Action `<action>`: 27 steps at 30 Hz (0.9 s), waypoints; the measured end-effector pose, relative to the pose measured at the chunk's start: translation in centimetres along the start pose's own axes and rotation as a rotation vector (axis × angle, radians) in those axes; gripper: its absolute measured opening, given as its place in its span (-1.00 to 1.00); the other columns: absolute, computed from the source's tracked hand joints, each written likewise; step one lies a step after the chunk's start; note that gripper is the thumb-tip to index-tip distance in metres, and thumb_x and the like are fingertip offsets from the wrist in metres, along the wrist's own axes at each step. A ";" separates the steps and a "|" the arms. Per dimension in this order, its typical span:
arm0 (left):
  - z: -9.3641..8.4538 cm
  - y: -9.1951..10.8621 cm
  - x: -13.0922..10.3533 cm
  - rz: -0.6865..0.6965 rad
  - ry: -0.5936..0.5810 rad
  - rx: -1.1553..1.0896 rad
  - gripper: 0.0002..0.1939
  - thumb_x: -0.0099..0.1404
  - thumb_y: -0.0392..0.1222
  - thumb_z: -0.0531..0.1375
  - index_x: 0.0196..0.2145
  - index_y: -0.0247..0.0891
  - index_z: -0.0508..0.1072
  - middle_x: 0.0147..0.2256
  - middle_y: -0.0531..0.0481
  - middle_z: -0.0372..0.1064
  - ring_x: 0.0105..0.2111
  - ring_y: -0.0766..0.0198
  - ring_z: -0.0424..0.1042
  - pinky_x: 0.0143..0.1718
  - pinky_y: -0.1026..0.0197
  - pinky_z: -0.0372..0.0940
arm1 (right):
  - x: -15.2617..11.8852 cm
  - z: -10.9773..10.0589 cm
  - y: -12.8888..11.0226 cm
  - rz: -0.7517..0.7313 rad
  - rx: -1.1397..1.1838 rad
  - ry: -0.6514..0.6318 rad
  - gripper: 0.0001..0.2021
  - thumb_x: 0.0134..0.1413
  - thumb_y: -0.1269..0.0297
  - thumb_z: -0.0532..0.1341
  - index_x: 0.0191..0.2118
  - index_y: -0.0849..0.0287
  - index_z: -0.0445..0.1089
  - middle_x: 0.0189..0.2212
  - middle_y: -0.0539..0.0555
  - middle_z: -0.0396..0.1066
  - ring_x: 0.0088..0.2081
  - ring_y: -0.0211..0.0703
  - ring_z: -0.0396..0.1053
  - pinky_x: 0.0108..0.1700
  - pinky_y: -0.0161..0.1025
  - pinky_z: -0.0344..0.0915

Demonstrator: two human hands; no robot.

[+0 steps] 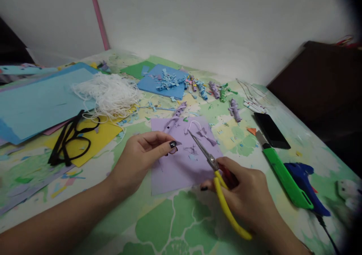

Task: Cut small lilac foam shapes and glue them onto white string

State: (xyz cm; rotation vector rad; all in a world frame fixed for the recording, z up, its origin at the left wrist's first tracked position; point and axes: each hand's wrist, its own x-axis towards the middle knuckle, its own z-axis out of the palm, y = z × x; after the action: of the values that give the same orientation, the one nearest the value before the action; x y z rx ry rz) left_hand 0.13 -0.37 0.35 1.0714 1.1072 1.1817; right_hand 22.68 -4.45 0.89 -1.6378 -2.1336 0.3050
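My left hand (149, 149) is closed in a pinch on a small purple foam piece (178, 143), held over a purple foam sheet (164, 177). My right hand (240, 187) grips a pair of scissors (210, 159) with yellow and red handles. Their blades look closed, with the tips pointing up and left above the sheet. On the sheet lie a purple bow-shaped piece (207, 136), a loop of white string (195, 122) and small scraps (190, 149). A spotted purple strip (177, 115) lies across the sheet's back edge.
To the left are a white string heap (109, 96), black-framed glasses (72, 140) and blue foam sheets (42, 100). Small foam rolls (202, 90) lie at the back. A phone (272, 130), green box cutter (285, 176) and blue glue gun (305, 185) are on the right.
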 end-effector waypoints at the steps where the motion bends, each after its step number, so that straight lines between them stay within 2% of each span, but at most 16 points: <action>1: 0.0 -0.1 0.0 -0.026 0.001 -0.006 -0.97 0.11 -0.26 0.33 -0.42 -0.24 0.58 -0.52 0.07 0.47 -0.48 0.41 0.34 -0.44 0.39 0.19 | 0.3 -0.1 0.4 0.063 -0.062 -0.034 -0.76 -0.04 0.07 0.28 -0.36 0.16 0.41 -0.72 -0.12 0.18 -0.67 -0.30 0.11 -0.59 -0.35 0.01; 3: 0.1 -0.4 0.0 -0.078 -0.004 -0.046 -0.95 0.11 -0.24 0.33 -0.41 -0.25 0.60 -0.51 0.06 0.47 -0.48 0.41 0.34 -0.44 0.40 0.20 | 0.9 -0.3 1.1 0.164 -0.164 -0.110 -0.75 -0.05 0.08 0.27 -0.28 0.12 0.43 -0.67 -0.07 0.31 -0.61 -0.20 0.23 -0.54 -0.31 0.08; 5: 0.1 -0.6 0.0 -0.125 -0.011 -0.108 -0.93 0.10 -0.24 0.34 -0.40 -0.25 0.61 -0.50 0.05 0.49 -0.46 0.41 0.36 -0.42 0.40 0.22 | 1.3 -0.6 1.8 0.199 -0.196 -0.181 -0.74 -0.03 0.14 0.24 -0.19 0.10 0.43 -0.54 0.00 0.43 -0.51 -0.10 0.34 -0.48 -0.26 0.16; 8: 0.3 -0.9 0.0 -0.164 -0.038 -0.155 -0.89 0.11 -0.24 0.34 -0.34 -0.24 0.61 -0.45 0.03 0.52 -0.42 0.40 0.40 -0.38 0.41 0.25 | 1.6 -1.2 2.6 0.129 -0.114 -0.262 -0.66 0.02 0.26 0.18 -0.04 0.10 0.39 -0.31 0.09 0.49 -0.32 -0.03 0.42 -0.34 -0.20 0.28; 11: 0.5 -0.8 -0.1 -0.136 -0.044 -0.135 -0.86 0.10 -0.24 0.34 -0.31 -0.23 0.57 -0.42 0.04 0.52 -0.42 0.41 0.42 -0.38 0.42 0.25 | 1.4 -1.8 3.1 0.028 -0.029 -0.291 -0.57 0.03 0.36 0.13 0.07 0.11 0.33 -0.11 0.16 0.44 -0.11 0.00 0.39 -0.13 -0.13 0.32; 13: 0.7 -0.8 -0.2 -0.104 -0.035 -0.115 -0.85 0.10 -0.24 0.35 -0.33 -0.21 0.52 -0.44 0.08 0.51 -0.44 0.41 0.44 -0.40 0.42 0.25 | 1.3 -2.0 3.2 -0.003 -0.006 -0.289 -0.54 0.04 0.40 0.11 0.11 0.10 0.33 -0.05 0.19 0.40 -0.08 0.00 0.38 -0.07 -0.10 0.32; 16: 0.9 -0.8 -0.4 -0.077 -0.039 -0.060 -0.84 0.10 -0.23 0.35 -0.38 -0.21 0.43 -0.48 0.13 0.47 -0.45 0.40 0.44 -0.43 0.41 0.25 | 1.2 -1.9 3.3 -0.017 -0.026 -0.227 -0.61 0.09 0.36 0.11 0.05 0.13 0.41 -0.11 0.25 0.40 -0.14 0.03 0.39 -0.11 -0.04 0.33; 20: 1.3 -1.1 -0.7 -0.072 -0.082 0.004 -0.84 0.11 -0.24 0.34 -0.39 -0.24 0.41 -0.46 0.12 0.47 -0.44 0.39 0.44 -0.41 0.40 0.28 | 1.0 -1.3 2.2 -0.050 0.003 -0.032 -0.76 0.11 0.33 0.13 -0.19 0.22 0.53 -0.30 0.24 0.45 -0.21 0.07 0.38 -0.17 -0.01 0.31; 23: 2.0 -1.4 -0.9 -0.097 -0.144 -0.006 -0.84 0.12 -0.24 0.34 -0.38 -0.24 0.41 -0.46 0.11 0.47 -0.42 0.39 0.44 -0.38 0.39 0.29 | 0.9 -0.7 0.7 -0.075 0.351 0.043 -0.82 0.14 0.34 0.14 -0.23 0.23 0.49 -0.36 0.15 0.48 -0.31 -0.10 0.41 -0.25 -0.16 0.31; 25: 2.4 -1.6 -1.1 -0.117 -0.194 -0.021 -0.85 0.13 -0.24 0.34 -0.38 -0.24 0.41 -0.47 0.11 0.46 -0.42 0.40 0.44 -0.35 0.39 0.30 | 0.9 -0.1 -0.1 -0.060 0.626 -0.021 -0.86 0.15 0.32 0.15 -0.26 0.20 0.45 -0.36 0.09 0.48 -0.32 -0.17 0.41 -0.29 -0.24 0.31; 27: 2.7 -1.8 -1.4 -0.142 -0.227 -0.037 -0.85 0.14 -0.23 0.33 -0.38 -0.24 0.41 -0.47 0.11 0.46 -0.42 0.41 0.43 -0.34 0.39 0.29 | 0.9 0.5 -0.5 -0.009 0.801 -0.071 -0.89 0.14 0.32 0.16 -0.30 0.20 0.42 -0.39 0.06 0.46 -0.35 -0.20 0.39 -0.32 -0.28 0.29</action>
State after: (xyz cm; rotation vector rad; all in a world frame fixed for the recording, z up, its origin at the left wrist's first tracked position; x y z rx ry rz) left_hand 2.94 -1.99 -0.97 1.0525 0.9641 0.9401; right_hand 21.83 -3.66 0.89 -1.1434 -1.7064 1.0628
